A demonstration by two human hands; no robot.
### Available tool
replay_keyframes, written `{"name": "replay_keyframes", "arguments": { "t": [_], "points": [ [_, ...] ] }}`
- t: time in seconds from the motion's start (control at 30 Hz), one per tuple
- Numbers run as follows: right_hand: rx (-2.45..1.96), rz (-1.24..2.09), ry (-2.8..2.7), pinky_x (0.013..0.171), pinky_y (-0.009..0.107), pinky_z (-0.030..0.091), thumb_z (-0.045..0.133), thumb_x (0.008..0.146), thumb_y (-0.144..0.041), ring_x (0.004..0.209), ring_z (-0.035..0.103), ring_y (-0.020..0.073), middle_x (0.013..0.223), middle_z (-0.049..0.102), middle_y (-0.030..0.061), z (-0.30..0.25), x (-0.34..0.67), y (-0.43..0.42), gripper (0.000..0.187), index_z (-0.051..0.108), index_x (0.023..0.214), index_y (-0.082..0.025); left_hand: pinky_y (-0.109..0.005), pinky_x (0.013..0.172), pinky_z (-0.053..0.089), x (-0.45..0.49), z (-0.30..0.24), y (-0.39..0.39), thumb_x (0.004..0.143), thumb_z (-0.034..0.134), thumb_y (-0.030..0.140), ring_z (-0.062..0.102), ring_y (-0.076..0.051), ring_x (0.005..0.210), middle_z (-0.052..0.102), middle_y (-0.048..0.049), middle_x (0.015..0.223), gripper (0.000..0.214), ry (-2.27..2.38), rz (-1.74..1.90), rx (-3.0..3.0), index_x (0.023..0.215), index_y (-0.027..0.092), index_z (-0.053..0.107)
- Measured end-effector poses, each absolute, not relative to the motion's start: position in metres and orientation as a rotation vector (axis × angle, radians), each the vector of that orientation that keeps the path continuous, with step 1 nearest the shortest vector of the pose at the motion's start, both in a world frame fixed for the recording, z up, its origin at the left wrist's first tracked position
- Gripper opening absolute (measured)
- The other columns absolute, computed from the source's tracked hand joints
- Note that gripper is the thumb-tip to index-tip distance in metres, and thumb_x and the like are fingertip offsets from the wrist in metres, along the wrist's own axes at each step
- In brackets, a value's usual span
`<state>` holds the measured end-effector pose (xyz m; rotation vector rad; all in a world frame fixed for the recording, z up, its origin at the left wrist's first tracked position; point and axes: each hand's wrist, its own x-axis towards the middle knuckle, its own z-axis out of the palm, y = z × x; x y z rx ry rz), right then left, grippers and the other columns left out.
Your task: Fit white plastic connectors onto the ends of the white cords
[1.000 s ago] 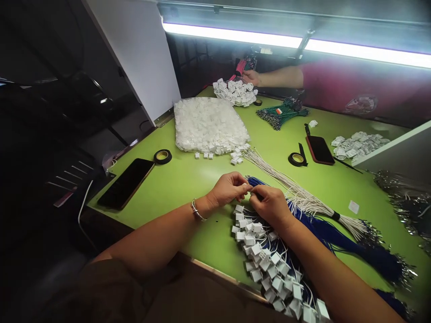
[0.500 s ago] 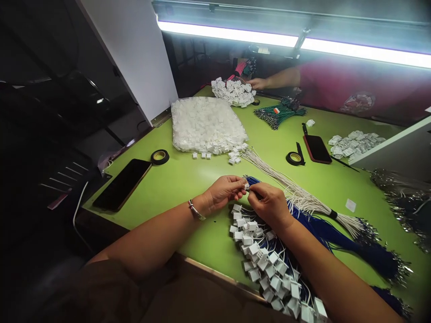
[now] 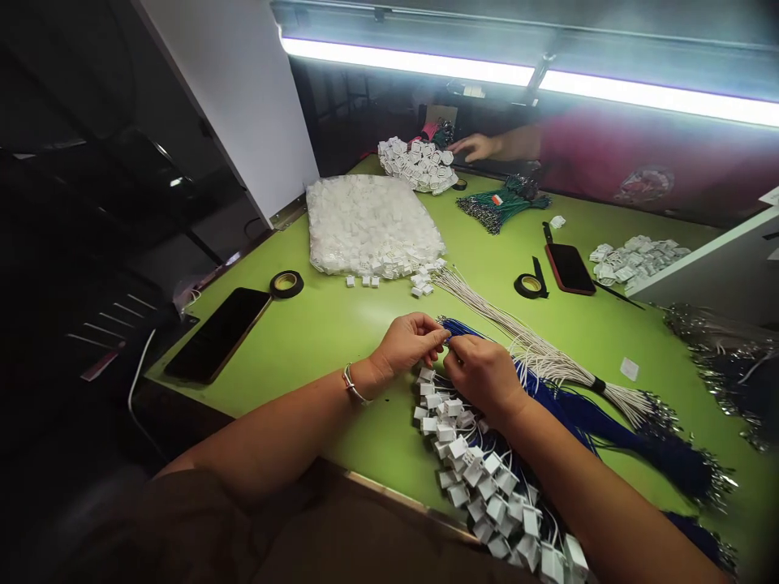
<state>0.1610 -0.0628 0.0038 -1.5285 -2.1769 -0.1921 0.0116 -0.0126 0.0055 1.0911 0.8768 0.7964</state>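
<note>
My left hand [image 3: 411, 342] pinches a small white connector housing, now mostly hidden behind its fingertips. Up against those fingertips is my right hand [image 3: 487, 375], closed, with whatever it grips covered by its own fingers. Blue wires [image 3: 645, 446] with metal terminals run under my right forearm, their near ends right behind my fingertips. Just beyond them lies a taped bundle of white wires [image 3: 487, 310]. Below my hands, several white connector housings [image 3: 471, 470] with wires attached heap towards the table's front edge.
A clear bag of white housings [image 3: 372, 223] lies at the back, with loose housings [image 3: 421, 284] beside it. Phones [image 3: 217, 334] [image 3: 570, 268] and black tape rolls [image 3: 286, 284] [image 3: 529, 285] rest either side. Across the table, a co-worker's hand [image 3: 478, 148] is near more housings [image 3: 417, 166] and green wires [image 3: 502, 203].
My fingertips have drawn closer together, and the white housing that showed between them is now mostly covered. Across the table, the co-worker's hand has opened out beside the pile. The view has shifted slightly.
</note>
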Motion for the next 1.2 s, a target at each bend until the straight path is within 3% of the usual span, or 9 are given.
{"name": "replay_keyframes", "arguments": {
  "t": [0.1,0.23,0.47,0.63,0.83,1.0,1.2],
  "points": [
    [-1.507,0.071,-2.113,0.055,0.022,0.034,0.048,0.076,-0.013,0.051,0.049,0.01,0.053,0.056,-0.0009,0.004,0.163,-0.061,0.019,0.057,0.06,-0.018,-0.017,0.04,0.045,0.011,0.003,-0.011,0.07,0.074,0.033,0.053,-0.006,0.044,0.058,0.001,0.055,0.03,0.837,0.765,1.14,0.077,0.009,0.058],
    [-1.494,0.138,-2.082,0.059,0.023,0.037,0.049,0.075,-0.014,0.057,0.053,0.0115,0.06,0.062,0.0008,0.004,0.163,-0.061,0.018,0.063,0.064,-0.018,-0.017,0.04,0.043,0.01,-0.002,-0.009,0.071,0.073,0.035,0.052,-0.007,0.042,0.056,0.0015,0.052,0.03,0.809,0.695,1.164,0.079,0.009,0.058],
    [-1.634,0.465,-1.814,0.051,0.022,0.036,0.055,0.071,-0.021,0.05,0.051,0.0099,0.055,0.063,-0.001,0.01,0.167,-0.057,0.015,0.068,0.065,-0.018,-0.016,0.044,0.046,0.01,0.002,-0.01,0.071,0.072,0.035,0.055,-0.006,0.047,0.061,-0.0012,0.061,0.031,0.825,0.774,1.058,0.079,0.01,0.057],
    [-1.591,0.338,-1.917,0.051,0.023,0.033,0.051,0.07,-0.016,0.046,0.043,0.009,0.048,0.055,-0.0021,0.01,0.166,-0.058,0.019,0.064,0.055,-0.018,-0.017,0.042,0.045,0.012,-0.005,-0.01,0.071,0.073,0.036,0.054,-0.006,0.045,0.059,0.0006,0.057,0.031,0.817,0.731,1.126,0.078,0.011,0.057],
    [-1.588,0.316,-1.939,0.052,0.023,0.034,0.051,0.071,-0.017,0.048,0.046,0.0098,0.05,0.058,-0.0013,0.016,0.161,-0.06,0.02,0.064,0.056,-0.018,-0.016,0.041,0.044,0.014,-0.014,-0.011,0.069,0.074,0.04,0.053,-0.006,0.044,0.057,0.0019,0.057,0.035,0.783,0.725,1.124,0.079,0.011,0.056],
    [-1.739,0.449,-1.933,0.058,0.023,0.039,0.052,0.078,-0.027,0.062,0.058,0.0131,0.067,0.067,0.001,0.033,0.19,-0.045,0.02,0.07,0.075,-0.019,-0.016,0.044,0.044,0.011,-0.002,-0.014,0.071,0.072,0.038,0.054,-0.006,0.048,0.061,-0.0008,0.064,0.032,0.772,0.779,1.004,0.081,0.011,0.055],
    [-2.227,-0.061,-1.992,0.059,0.028,0.037,0.053,0.078,-0.031,0.073,0.06,0.0192,0.086,0.067,0.0084,0.035,0.237,-0.007,0.025,0.071,0.091,-0.02,-0.017,0.043,0.043,0.011,0.001,-0.016,0.071,0.072,0.037,0.053,-0.006,0.048,0.06,-0.0013,0.064,0.031,0.76,0.723,0.992,0.078,0.012,0.056]
  ]
}}
